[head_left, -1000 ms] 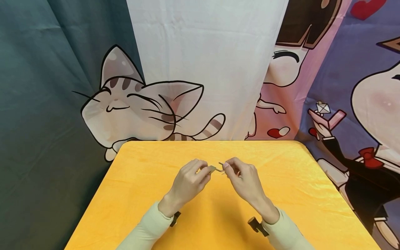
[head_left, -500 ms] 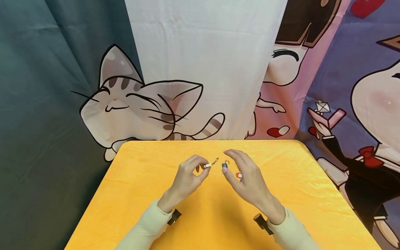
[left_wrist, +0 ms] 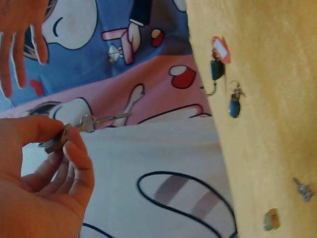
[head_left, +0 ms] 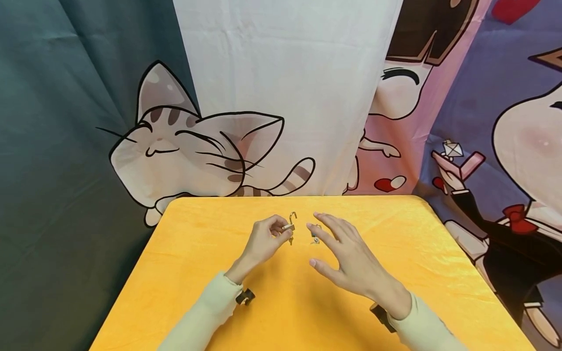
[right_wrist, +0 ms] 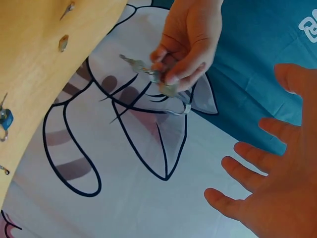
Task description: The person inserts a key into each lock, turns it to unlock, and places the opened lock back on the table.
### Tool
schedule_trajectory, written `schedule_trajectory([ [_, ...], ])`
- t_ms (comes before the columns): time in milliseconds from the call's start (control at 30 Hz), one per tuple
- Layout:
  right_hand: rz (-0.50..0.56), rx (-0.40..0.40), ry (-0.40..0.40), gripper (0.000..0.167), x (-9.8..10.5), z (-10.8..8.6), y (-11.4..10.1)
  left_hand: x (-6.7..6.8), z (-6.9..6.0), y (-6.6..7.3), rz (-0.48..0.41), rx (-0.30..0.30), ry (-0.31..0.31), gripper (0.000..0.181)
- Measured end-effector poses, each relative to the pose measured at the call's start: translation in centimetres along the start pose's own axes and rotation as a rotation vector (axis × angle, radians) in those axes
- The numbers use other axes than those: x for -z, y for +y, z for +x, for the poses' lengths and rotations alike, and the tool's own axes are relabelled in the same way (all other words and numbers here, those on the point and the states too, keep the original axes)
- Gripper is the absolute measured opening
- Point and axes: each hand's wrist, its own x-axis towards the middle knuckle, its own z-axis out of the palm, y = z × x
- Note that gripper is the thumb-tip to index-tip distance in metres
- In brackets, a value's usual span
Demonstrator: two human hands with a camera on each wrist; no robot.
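My left hand pinches a brass padlock above the table. Its shackle stands unlatched and points up. Keys stick out of the padlock's bottom end. To the right, my right hand holds nothing and its fingers are spread, apart from the padlock. Beyond its fingers a small blue padlock with keys lies on the table, partly hidden in the head view.
The left wrist view shows a red-and-white piece, a dark padlock, a loose key bunch and another brass padlock on the yellow table. Printed curtains hang behind it.
My right hand has left the shackle, drawn back to the right and spread its fingers. My left hand has turned the padlock so the shackle points up and the keys hang down.
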Motion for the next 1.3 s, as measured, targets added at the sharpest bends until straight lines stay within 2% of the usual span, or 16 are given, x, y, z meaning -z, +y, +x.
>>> schedule_trajectory([
  [167,-0.005,-0.013,-0.041,0.066,0.0,-0.4,0.1,-0.8,0.9,-1.5,-0.03,0.191,-0.125,0.013],
  [267,0.0,-0.028,-0.065,0.066,-0.1,-0.5,0.1,-1.3,1.6,-2.6,-0.061,0.27,-0.196,0.016],
  [367,-0.001,-0.031,-0.079,0.064,-0.2,-0.5,0.1,-1.8,2.3,-3.4,-0.1,0.324,-0.236,0.016],
  [667,-0.003,-0.035,-0.091,0.061,-0.2,-0.6,0.1,-3.1,4.0,-6.4,-0.094,0.413,-0.237,0.013],
  [900,-0.015,-0.056,-0.097,0.06,-0.5,-1.0,0.3,-4.3,4.8,-8.3,-0.085,0.522,-0.218,0.011],
  [1133,-0.025,-0.073,-0.103,0.059,-0.7,-1.2,0.4,-4.8,5.4,-9.4,0.023,0.501,-0.211,0.01],
  [1300,-0.026,-0.09,-0.119,0.059,-0.6,-1.4,0.5,-5.0,5.6,-10.1,0.069,0.491,-0.205,0.01],
])
